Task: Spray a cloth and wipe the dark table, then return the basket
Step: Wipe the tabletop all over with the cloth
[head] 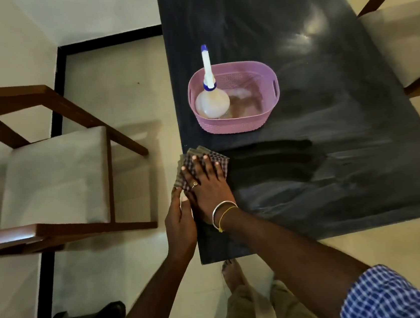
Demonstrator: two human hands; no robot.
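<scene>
Head cam: right hand (pixel 208 185) flat, fingers spread, pressing the checked cloth (pixel 205 163) at the left edge of the dark table (pixel 361 167). Left hand (pixel 180 219) open beside it, cupped at the edge, gripping nothing. Risk: cloth overhangs the edge, could slide off. A wide stroke could knock the pink basket (pixel 237 124) holding the spray bottle (pixel 212 101). Tabletop streaky, glossy; pale floor, wooden chairs (pixel 54 160) either side.
</scene>
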